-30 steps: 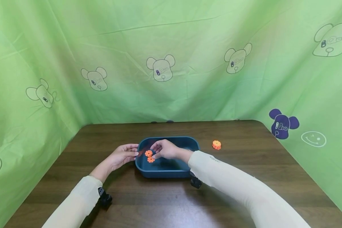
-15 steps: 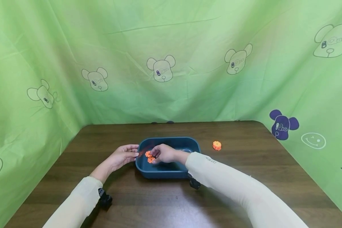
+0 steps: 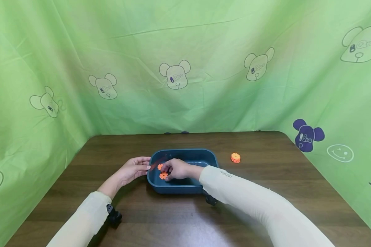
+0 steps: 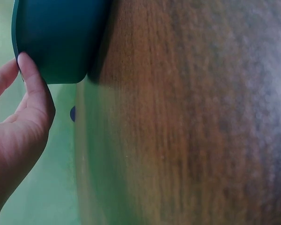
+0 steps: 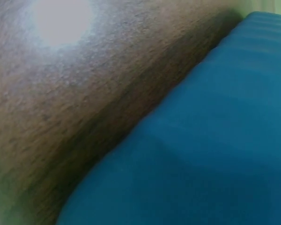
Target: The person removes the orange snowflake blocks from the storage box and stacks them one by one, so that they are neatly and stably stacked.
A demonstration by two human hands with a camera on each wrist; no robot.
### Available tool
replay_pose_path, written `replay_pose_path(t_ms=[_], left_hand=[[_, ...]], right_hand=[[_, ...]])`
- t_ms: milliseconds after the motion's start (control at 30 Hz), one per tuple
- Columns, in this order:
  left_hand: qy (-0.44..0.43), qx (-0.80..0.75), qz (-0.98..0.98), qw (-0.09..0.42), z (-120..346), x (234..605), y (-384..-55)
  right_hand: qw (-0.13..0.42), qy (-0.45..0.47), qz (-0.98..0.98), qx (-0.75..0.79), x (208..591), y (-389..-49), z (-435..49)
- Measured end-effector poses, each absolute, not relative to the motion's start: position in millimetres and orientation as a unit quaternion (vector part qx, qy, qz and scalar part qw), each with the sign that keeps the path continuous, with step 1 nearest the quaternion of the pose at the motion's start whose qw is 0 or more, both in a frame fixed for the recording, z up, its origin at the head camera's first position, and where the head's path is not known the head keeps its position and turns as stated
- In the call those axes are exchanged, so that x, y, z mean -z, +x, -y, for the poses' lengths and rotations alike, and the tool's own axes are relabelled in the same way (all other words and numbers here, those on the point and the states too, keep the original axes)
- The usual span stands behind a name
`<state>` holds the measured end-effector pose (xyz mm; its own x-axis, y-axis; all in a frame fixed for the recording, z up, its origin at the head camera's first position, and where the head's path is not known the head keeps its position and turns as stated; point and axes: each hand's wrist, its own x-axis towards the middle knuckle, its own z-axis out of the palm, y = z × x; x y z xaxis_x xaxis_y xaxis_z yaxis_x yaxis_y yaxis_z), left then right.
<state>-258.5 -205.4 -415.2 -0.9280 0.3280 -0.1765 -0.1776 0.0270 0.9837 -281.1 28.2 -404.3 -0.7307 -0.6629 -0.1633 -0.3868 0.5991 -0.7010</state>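
Note:
A dark blue plastic basin (image 3: 177,189) stands on the table, with orange notched discs at its left end. My left hand (image 3: 130,170) holds the basin's left rim; in the left wrist view its thumb (image 4: 30,70) lies against the outer wall. Inside the basin, my right hand (image 3: 177,169) reaches down with curled fingers. Its thumb and forefinger are around the lower orange disc (image 3: 163,176) and seem to pinch it. Another orange disc (image 3: 159,166) shows just beyond, partly covered by the fingers. The right wrist view shows only the basin's outer wall (image 5: 201,140) and the table.
Right of the basin, a small stack of orange discs (image 3: 235,157) sits on the brown wooden table (image 3: 160,219). A green printed cloth (image 3: 204,103) hangs behind and along both sides. Each wrist wears a black camera.
My right hand has sunk lower and nearer in the basin. The lower disc has shifted slightly nearer, apart from the other one. My left hand stays at the rim.

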Motion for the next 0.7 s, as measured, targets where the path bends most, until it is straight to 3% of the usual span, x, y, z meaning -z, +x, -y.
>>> replay_pose_path(t_ms=[700], left_hand=[[0.052,-0.691,-0.698,0.180,205.4,414.2,-257.5]], right_hand=[[0.193,-0.336,-0.883,0.265,408.9,-279.9,-24.6]])
